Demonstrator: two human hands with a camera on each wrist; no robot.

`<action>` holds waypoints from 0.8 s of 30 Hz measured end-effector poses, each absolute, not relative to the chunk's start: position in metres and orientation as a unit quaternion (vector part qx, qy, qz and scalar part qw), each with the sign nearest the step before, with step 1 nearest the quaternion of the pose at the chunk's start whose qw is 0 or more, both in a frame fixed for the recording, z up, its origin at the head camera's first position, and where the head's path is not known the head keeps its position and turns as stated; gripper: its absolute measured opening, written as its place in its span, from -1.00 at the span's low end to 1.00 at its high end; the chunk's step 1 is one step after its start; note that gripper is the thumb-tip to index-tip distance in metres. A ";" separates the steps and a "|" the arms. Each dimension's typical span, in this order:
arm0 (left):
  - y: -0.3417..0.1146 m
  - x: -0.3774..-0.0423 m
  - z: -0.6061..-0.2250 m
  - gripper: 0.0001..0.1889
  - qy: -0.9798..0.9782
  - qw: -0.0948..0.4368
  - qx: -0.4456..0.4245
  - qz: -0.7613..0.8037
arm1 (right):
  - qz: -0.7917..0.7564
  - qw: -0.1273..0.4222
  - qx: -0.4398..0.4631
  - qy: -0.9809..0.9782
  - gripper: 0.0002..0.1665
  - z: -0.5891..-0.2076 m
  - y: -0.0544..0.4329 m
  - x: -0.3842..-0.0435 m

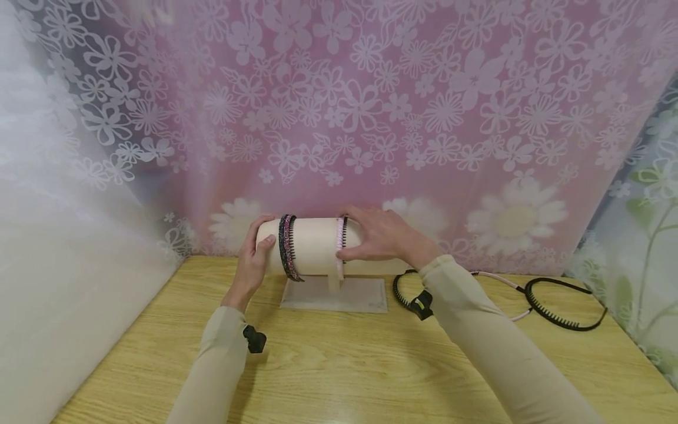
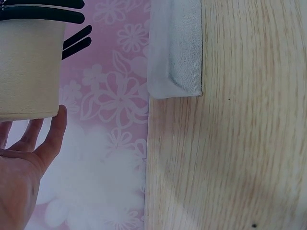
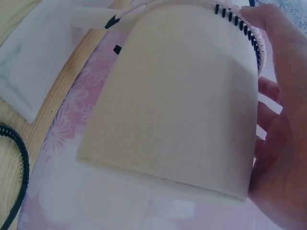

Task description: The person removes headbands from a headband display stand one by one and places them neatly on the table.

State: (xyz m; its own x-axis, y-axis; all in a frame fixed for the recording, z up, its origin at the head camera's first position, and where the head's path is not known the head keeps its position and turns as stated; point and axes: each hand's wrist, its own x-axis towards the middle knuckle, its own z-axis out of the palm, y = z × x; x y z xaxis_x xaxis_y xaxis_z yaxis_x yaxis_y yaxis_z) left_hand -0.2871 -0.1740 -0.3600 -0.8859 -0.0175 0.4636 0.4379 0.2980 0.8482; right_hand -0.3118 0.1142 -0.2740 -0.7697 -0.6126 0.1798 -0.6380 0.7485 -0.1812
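Observation:
A cream headband display roll (image 1: 315,250) lies level on a post above a pale flat base (image 1: 360,294). Two glittery headbands (image 1: 288,250), one dark and one pinkish, hug its left part, side by side. My left hand (image 1: 249,268) grips the left end of the roll, thumb in front and fingers behind. Farther right, a light pink headband (image 1: 340,238) with black comb teeth sits over the roll. With thumb and fingertips, my right hand (image 1: 378,235) holds this pink band, its palm over the roll's right part. In the right wrist view the pink band's dark tip (image 3: 112,21) shows beside the roll.
On the wooden table (image 1: 318,365) at right lie a black toothed headband (image 1: 399,294), partly behind my right sleeve, another black headband (image 1: 556,321), and a pink band (image 1: 500,278) between them. A pink flowered curtain (image 1: 339,118) hangs right behind the roll.

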 end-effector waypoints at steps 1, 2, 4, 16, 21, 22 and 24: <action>-0.174 -0.287 -0.360 -0.50 -0.781 0.197 -0.134 -0.577 | 0.117 0.055 0.335 -0.933 0.02 -0.274 0.115 -0.312; -0.174 -0.287 -0.360 -0.50 -0.781 0.198 -0.135 -0.576 | 0.118 0.056 0.336 -0.933 0.02 -0.274 0.115 -0.311; -0.174 -0.287 -0.360 -0.50 -0.781 0.199 -0.135 -0.576 | 0.119 0.058 0.336 -0.932 0.01 -0.274 0.117 -0.311; -0.174 -0.288 -0.360 -0.49 -0.778 0.195 -0.132 -0.582 | 0.124 0.059 0.334 -0.933 0.06 -0.276 0.127 -0.311; -0.175 -0.290 -0.362 -0.50 -0.778 0.195 -0.132 -0.583 | 0.121 0.062 0.334 -0.933 0.06 -0.276 0.131 -0.310; -0.175 -0.290 -0.362 -0.50 -0.778 0.194 -0.132 -0.583 | 0.120 0.063 0.333 -0.933 0.07 -0.276 0.132 -0.310; -0.175 -0.289 -0.362 -0.49 -0.778 0.194 -0.133 -0.582 | 0.119 0.063 0.332 -0.934 0.07 -0.276 0.134 -0.309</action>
State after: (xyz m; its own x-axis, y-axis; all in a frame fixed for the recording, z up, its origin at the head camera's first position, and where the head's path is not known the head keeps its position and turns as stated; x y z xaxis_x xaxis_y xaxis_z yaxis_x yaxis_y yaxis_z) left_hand -0.2892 -0.1747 -0.3617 -0.8891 -0.0185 0.4574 0.4336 0.2863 0.8544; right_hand -0.3095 0.1336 -0.2761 -0.7719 -0.6047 0.1960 -0.6346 0.7513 -0.1813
